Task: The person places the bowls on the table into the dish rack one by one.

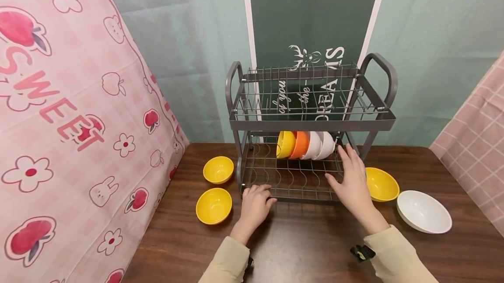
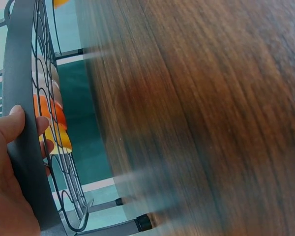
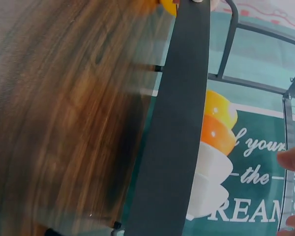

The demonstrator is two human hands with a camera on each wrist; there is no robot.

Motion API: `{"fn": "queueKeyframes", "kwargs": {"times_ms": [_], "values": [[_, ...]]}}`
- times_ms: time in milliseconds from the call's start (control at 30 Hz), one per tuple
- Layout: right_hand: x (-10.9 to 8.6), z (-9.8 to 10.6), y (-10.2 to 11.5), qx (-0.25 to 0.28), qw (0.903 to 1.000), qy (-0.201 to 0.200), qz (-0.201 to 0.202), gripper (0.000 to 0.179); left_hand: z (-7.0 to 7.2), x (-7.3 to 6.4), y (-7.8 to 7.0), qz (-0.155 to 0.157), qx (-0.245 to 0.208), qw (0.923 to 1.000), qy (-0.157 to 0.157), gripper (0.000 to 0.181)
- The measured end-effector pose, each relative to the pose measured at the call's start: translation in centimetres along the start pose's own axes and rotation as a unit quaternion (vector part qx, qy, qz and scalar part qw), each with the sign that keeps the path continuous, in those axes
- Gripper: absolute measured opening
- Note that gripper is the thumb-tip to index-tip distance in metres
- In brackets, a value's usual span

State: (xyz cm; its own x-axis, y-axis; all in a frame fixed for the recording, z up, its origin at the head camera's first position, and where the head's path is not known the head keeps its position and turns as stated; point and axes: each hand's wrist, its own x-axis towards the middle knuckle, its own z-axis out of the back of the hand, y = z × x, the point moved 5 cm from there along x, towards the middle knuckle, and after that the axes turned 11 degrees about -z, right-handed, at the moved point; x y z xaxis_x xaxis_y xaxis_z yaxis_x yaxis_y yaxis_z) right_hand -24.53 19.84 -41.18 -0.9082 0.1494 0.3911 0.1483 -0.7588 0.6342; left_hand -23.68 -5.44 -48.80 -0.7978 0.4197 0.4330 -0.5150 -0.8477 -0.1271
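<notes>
A dark grey two-tier dish rack (image 1: 313,125) stands on the table. On its lower tier a yellow bowl (image 1: 284,145), an orange bowl (image 1: 300,144) and two white bowls (image 1: 326,145) lean on their sides in a row. My left hand (image 1: 254,206) grips the lower tier's front bar (image 2: 24,98), thumb on the outer face and fingers over the inner side. Fingers spread, my right hand (image 1: 353,183) reaches in front of the rack's right side, just right of the white bowls, and holds nothing. Only some of its fingertips (image 3: 292,158) show in the right wrist view.
Two yellow bowls (image 1: 218,169) (image 1: 214,206) sit on the wooden table (image 1: 299,243) left of the rack. To the right are another yellow bowl (image 1: 383,185) and a larger white bowl (image 1: 424,212). Fabric curtains (image 1: 177,55) stand behind and at both sides.
</notes>
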Motion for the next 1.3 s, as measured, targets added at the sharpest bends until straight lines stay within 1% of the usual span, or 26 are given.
{"fn": "queueKeyframes", "kwargs": {"times_ms": [133, 233, 367, 500, 567, 667, 900, 1000, 1067, 1133, 1300], "values": [[-0.9, 1.3, -0.7, 0.018, 0.9991, -0.038, 0.002, 0.080, 0.1, 0.0, 0.0, 0.000, 0.000, 1.0000, 0.001, 0.019], [-1.4, 2.5, -1.3, 0.035, 0.9975, -0.062, -0.007, 0.078, 0.1, -0.1, 0.0, 0.002, 0.001, 1.0000, 0.004, 0.020], [-1.7, 3.9, -2.5, 0.049, 0.9942, -0.089, -0.034, 0.076, 0.0, -0.1, 0.1, 0.002, 0.002, 1.0000, 0.006, 0.021], [-1.9, 5.1, -3.9, 0.041, 0.9914, -0.105, -0.066, 0.074, 0.1, -0.1, 0.1, 0.000, 0.000, 1.0000, 0.004, 0.021], [-2.0, 5.6, -4.6, 0.035, 0.9906, -0.104, -0.082, 0.074, 0.1, -0.1, 0.1, 0.000, 0.000, 1.0000, 0.005, 0.021], [-2.2, 5.8, -5.8, 0.021, 0.9899, -0.103, -0.096, 0.073, 0.1, -0.1, 0.1, 0.000, 0.002, 1.0000, 0.006, 0.021], [-3.0, 5.1, -8.3, -0.038, 0.9921, -0.085, -0.084, 0.071, 0.1, 0.0, 0.1, -0.001, 0.000, 1.0000, 0.003, 0.020], [-3.5, 4.9, -9.4, -0.062, 0.9907, -0.077, -0.094, 0.072, 0.0, 0.1, 0.1, -0.002, 0.000, 1.0000, 0.003, 0.020], [-3.8, 4.8, -10.3, -0.078, 0.9883, -0.070, -0.111, 0.073, -0.1, 0.1, 0.1, 0.000, 0.000, 1.0000, 0.004, 0.020], [-4.2, 4.7, -11.3, -0.093, 0.9844, -0.058, -0.137, 0.074, -0.1, 0.1, 0.1, 0.002, -0.001, 1.0000, 0.006, 0.020], [-5.1, 4.5, -13.5, -0.132, 0.9695, -0.019, -0.206, 0.075, -0.2, 0.1, 0.1, 0.007, -0.001, 0.9999, 0.013, 0.020]]}}
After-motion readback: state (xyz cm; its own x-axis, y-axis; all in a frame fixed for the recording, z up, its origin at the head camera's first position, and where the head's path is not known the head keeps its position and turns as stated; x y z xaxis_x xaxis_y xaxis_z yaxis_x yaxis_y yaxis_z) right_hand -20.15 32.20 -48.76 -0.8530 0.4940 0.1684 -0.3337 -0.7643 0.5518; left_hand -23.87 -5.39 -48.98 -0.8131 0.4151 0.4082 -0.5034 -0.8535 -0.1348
